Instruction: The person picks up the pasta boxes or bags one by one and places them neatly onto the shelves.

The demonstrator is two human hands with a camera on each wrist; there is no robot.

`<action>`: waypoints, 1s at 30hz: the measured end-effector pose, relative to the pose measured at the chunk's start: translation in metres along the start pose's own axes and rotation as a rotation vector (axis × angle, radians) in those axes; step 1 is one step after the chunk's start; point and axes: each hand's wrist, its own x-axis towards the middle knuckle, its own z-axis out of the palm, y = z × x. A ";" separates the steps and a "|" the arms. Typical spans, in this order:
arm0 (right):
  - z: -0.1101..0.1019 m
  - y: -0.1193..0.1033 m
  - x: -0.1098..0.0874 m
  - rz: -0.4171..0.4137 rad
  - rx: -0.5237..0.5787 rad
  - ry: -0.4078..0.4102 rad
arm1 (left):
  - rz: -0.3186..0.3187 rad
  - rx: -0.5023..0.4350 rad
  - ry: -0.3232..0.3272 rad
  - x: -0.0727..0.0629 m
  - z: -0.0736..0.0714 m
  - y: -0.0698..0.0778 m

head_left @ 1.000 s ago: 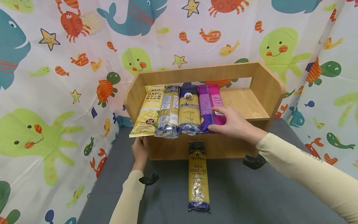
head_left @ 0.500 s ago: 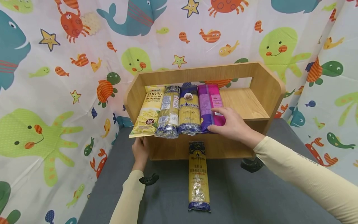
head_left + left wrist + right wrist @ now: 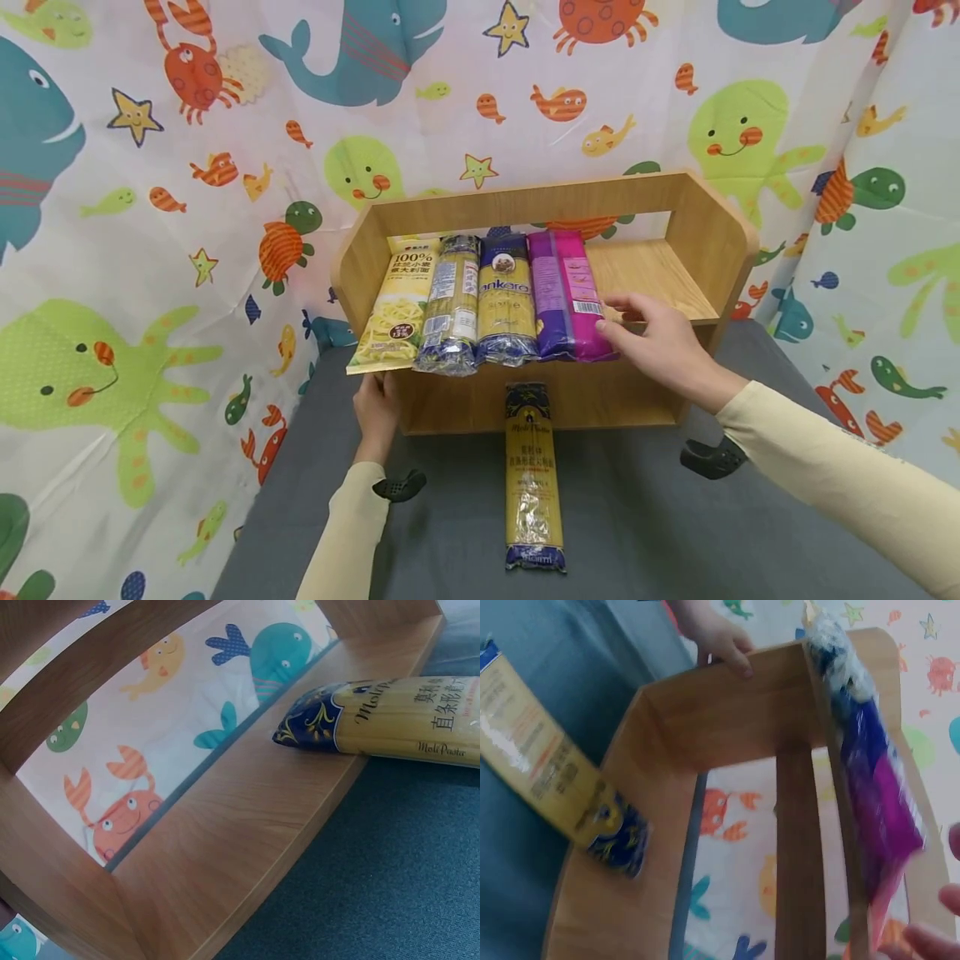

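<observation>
My left hand (image 3: pixel 377 412) grips the lower left side panel of a two-tier wooden shelf (image 3: pixel 525 202), its thumb over the panel edge in the right wrist view. My right hand (image 3: pixel 663 346) is beside a purple-and-pink package (image 3: pixel 558 292) on the upper tier, fingertips close to its right edge and fingers loosely spread. Left of that package lie a blue-and-yellow pasta bag (image 3: pixel 507 300), a clear pasta bag (image 3: pixel 452 300) and a pale yellow noodle bag (image 3: pixel 397 304), side by side. A yellow spaghetti bag (image 3: pixel 533 475) lies below, its far end on the lower tier.
The shelf stands on a dark grey cloth surface (image 3: pixel 622 500). Behind it and at both sides hangs a curtain (image 3: pixel 247 100) printed with sea animals. The upper tier's bare wooden board (image 3: pixel 652 267) shows right of the purple package.
My right hand has moved right, off the front of the purple package to its right side, uncovering its barcode. The left hand keeps its grip on the panel.
</observation>
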 end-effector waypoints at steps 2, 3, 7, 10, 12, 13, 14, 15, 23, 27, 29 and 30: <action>-0.004 0.011 -0.007 -0.011 -0.004 0.083 | -0.001 -0.006 -0.008 0.000 0.000 0.001; -0.006 0.016 -0.010 -0.011 -0.018 0.120 | 0.000 -0.011 -0.010 0.000 0.000 0.002; -0.007 0.043 -0.023 0.021 -0.049 0.182 | 0.009 -0.023 -0.007 0.001 0.000 0.005; -0.003 0.065 -0.034 0.071 -0.061 0.178 | 0.016 -0.016 -0.006 0.002 0.001 0.007; 0.004 0.080 -0.041 0.107 -0.068 0.162 | 0.019 -0.015 -0.007 0.002 0.003 0.007; 0.008 0.086 -0.044 0.127 -0.069 0.151 | 0.019 -0.015 -0.010 0.002 0.003 0.007; 0.012 0.092 -0.047 0.147 -0.071 0.139 | 0.016 -0.016 -0.013 0.002 0.003 0.007; 0.017 0.097 -0.049 0.167 -0.069 0.122 | 0.012 -0.018 -0.014 0.002 0.004 0.008; 0.075 0.139 -0.070 0.272 -0.017 0.033 | -0.033 -0.023 -0.028 0.001 0.002 0.006; 0.109 0.155 -0.079 0.325 0.034 -0.018 | -0.045 -0.021 -0.028 -0.001 0.000 0.005; 0.122 0.156 -0.081 0.361 0.093 -0.046 | -0.047 -0.017 -0.026 -0.001 -0.001 0.004; 0.129 0.156 -0.081 0.380 0.121 -0.056 | -0.050 -0.017 -0.025 -0.002 -0.001 0.004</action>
